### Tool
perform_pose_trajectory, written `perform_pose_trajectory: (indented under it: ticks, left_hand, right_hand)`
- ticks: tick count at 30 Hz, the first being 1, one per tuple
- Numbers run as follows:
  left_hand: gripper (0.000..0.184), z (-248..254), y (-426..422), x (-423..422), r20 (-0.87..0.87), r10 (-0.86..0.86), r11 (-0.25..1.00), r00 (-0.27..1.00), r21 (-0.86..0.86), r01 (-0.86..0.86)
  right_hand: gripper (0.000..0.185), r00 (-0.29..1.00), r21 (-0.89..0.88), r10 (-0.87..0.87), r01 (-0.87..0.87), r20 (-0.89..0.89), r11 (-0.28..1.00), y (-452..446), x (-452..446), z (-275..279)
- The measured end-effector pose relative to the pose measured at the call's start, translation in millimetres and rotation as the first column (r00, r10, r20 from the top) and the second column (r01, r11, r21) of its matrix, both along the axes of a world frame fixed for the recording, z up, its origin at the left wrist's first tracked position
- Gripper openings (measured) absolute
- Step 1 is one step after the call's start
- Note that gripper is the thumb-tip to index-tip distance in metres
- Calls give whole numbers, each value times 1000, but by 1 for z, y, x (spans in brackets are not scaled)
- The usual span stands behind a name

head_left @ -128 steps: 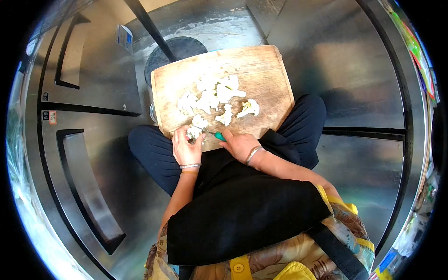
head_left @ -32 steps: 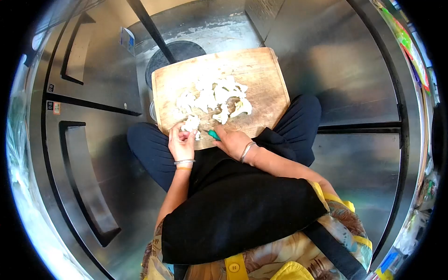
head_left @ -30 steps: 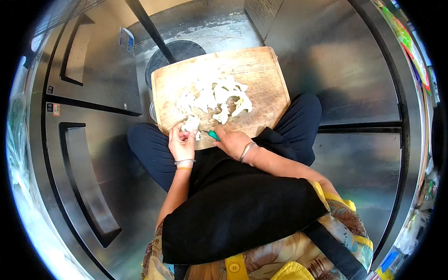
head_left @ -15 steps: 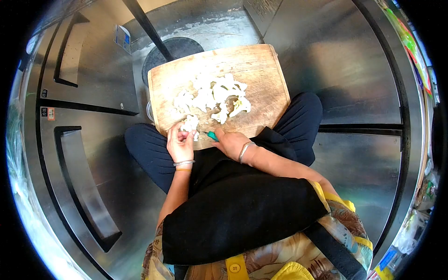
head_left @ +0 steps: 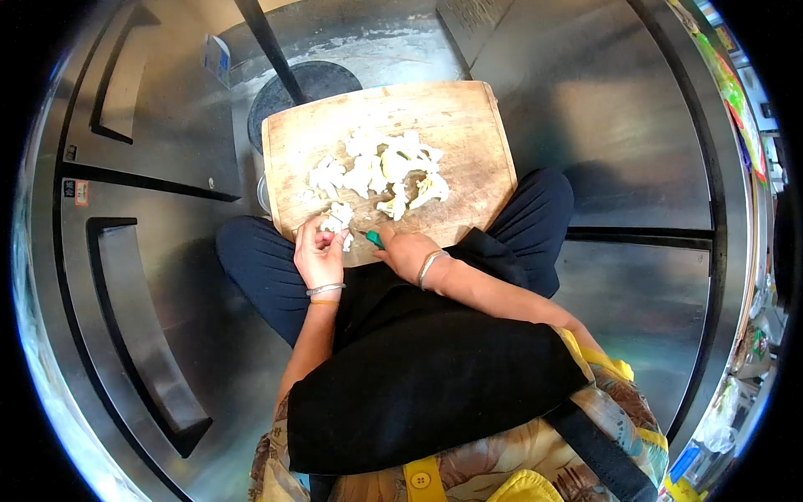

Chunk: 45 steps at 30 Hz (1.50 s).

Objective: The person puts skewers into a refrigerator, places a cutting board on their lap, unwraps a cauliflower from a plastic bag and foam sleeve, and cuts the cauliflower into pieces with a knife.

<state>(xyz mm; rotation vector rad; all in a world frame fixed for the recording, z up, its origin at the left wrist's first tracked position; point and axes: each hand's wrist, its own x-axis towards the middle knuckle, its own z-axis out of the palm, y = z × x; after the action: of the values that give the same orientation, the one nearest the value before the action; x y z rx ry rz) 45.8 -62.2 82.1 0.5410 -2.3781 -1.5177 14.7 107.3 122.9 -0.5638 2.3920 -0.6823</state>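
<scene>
A wooden cutting board [head_left: 473, 125] rests across the lap. Near its front left edge my left hand [head_left: 318, 258] is closed on a white cauliflower piece [head_left: 337, 217]. My right hand [head_left: 406, 253], just to the right, is wrapped round the green handle of a knife [head_left: 375, 239]; its short blade points left toward the piece and is hard to make out. Several cauliflower florets [head_left: 365, 173] lie in a loose group on the middle and left of the board, beyond both hands.
Steel cabinet doors with black-edged handles stand at the left [head_left: 159, 335] and more steel doors at the right [head_left: 636, 184]. Behind the board are a round dark disc [head_left: 330, 79] and a slanting black pole [head_left: 272, 52]. Plastic packages [head_left: 723, 414] line the far right.
Compared with the earliest frame, one floret at the right now lies against the group. My right hand has shifted slightly left, and the view has tilted a little.
</scene>
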Motion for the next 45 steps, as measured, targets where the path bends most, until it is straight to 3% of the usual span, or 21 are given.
perform_pose_trajectory:
  ticks: [4,8,13,18,20,22,25,32,34,35,37,38,40,42,44,45]
  left_hand:
    - [32,5,0,0,-21,-8,1000,1000,-29,7]
    - [34,0,-3,2,-12,-29,998,1000,-47,28]
    - [35,-2,-4,3,-42,-5,1000,999,-9,5]
    - [36,1,-1,1,-46,-45,991,998,-131,38]
    - [37,2,-1,1,-43,-53,991,998,-128,47]
    - [37,3,-2,3,-40,-53,990,998,-131,47]
    - [38,3,-5,8,-68,-69,990,995,-124,60]
    - [41,10,1,7,-86,-82,985,993,-156,68]
    - [42,16,2,9,-75,-72,974,995,-220,54]
    - [42,18,2,11,-78,-70,973,994,-224,51]
    - [45,24,3,13,-127,-67,962,990,-270,30]
    - [45,25,2,13,-128,-66,962,990,-272,29]
    - [48,33,3,11,-212,-156,916,965,-397,61]
    - [48,56,6,5,-214,-256,859,943,-498,121]
    - [47,60,11,-1,-205,-362,781,909,-599,176]
    - [44,47,14,-5,-171,-394,918,903,-125,377]
  right_hand:
    - [30,998,21,8,-9,61,1000,-2,-3,4]
    - [30,999,28,34,-35,35,999,-1,-1,-30]
    - [30,999,10,-45,45,-27,999,6,3,3]
    - [41,991,-28,-124,123,-53,992,13,-10,13]
    - [42,951,-151,-123,83,-283,985,1,-14,3]
    - [35,930,-203,-104,32,-353,979,-9,-11,-21]
    - [34,912,16,-91,107,-399,994,-16,-9,-38]
    - [33,898,45,-17,40,-439,998,-9,-14,-34]
    - [30,876,-170,-204,142,-438,975,-5,-16,-34]
    - [30,875,-174,-204,140,-440,975,-2,-18,-34]
    - [32,892,-260,-421,373,-162,891,5,-25,-28]
    - [32,893,-263,-421,372,-162,890,10,-26,-29]
    - [30,878,-496,-476,431,40,754,19,-27,-26]
    - [25,880,-497,-465,447,97,744,26,-29,-15]
    - [30,865,-638,-394,498,311,588,29,-30,3]
    - [29,892,-669,-385,436,235,602,29,-30,15]
